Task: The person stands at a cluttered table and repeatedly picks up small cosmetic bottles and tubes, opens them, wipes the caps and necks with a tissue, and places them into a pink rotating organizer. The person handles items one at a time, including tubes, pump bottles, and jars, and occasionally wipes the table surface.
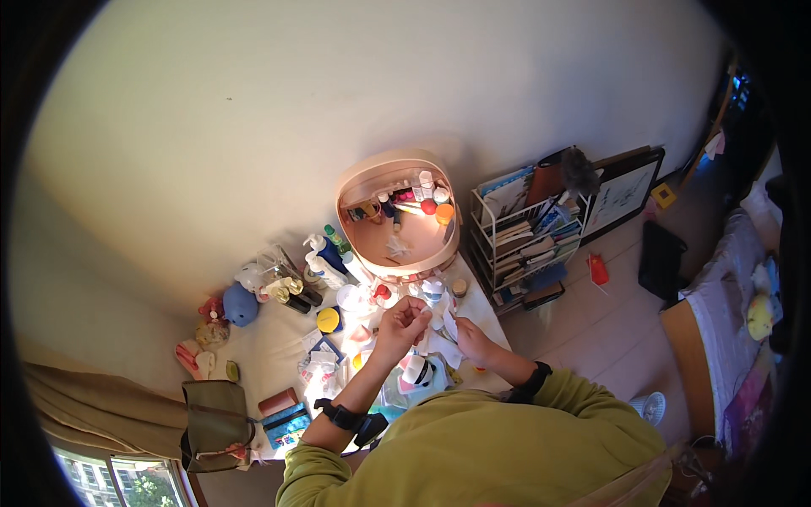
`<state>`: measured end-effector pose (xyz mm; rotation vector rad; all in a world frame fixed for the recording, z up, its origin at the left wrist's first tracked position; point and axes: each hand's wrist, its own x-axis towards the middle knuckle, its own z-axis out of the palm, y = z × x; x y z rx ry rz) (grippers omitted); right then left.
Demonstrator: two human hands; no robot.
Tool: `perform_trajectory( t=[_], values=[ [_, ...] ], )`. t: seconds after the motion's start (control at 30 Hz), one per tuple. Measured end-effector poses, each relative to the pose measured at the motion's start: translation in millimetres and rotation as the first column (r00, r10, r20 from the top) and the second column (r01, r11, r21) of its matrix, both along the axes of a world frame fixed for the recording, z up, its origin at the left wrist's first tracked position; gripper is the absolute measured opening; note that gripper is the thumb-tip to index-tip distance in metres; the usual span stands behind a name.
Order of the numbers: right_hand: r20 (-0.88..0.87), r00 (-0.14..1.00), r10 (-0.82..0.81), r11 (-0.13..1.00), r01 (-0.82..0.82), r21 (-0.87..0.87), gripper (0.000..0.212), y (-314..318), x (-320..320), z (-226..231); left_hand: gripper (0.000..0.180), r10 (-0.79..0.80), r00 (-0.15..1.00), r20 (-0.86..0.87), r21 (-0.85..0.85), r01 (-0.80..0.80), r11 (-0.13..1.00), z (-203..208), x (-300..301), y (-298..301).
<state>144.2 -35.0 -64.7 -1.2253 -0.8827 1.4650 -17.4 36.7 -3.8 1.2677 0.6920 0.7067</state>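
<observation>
Both of my hands are over the cluttered table (274,338), close to each other. My left hand (404,329) is closed in a pinch, and a small pale thing at its fingertips is too washed out by bright light to name. My right hand (475,340) is closed on a white tissue-like sheet (450,326), which hangs beside the fingers. Below the hands stands a white tub with a dark band (416,370). Just beyond them are a red-capped item (382,291) and a white bottle (433,289). A yellow-lidded jar (328,319) sits left of my left wrist.
An open beige case (342,215) with cosmetics stands at the table's back, beside pump bottles (323,269). A blue plush toy (240,305) is by the wall. A brown bag (218,414) lies at the left edge. A white book rack (486,241) stands to the right.
</observation>
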Motion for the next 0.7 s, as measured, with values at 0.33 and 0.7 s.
perform_trajectory(
  t=[0.33, 0.7],
  values=[
    [-0.263, 0.956, 0.128, 0.985, -0.093, 0.144, 0.035, -2.7, 0.1, 7.3, 0.026, 0.023, 1.0, -0.013, 0.231, -0.019, 0.973, -16.4, 4.8, -9.9],
    [-0.21, 0.936, -0.283, 0.929, 0.322, 0.183, 0.026, 10.1, -4.6, 1.1, 0.019, 0.003, 0.933, -0.359, 0.274, 0.103, 0.956, -26.7, 0.8, -65.0]
  ],
)
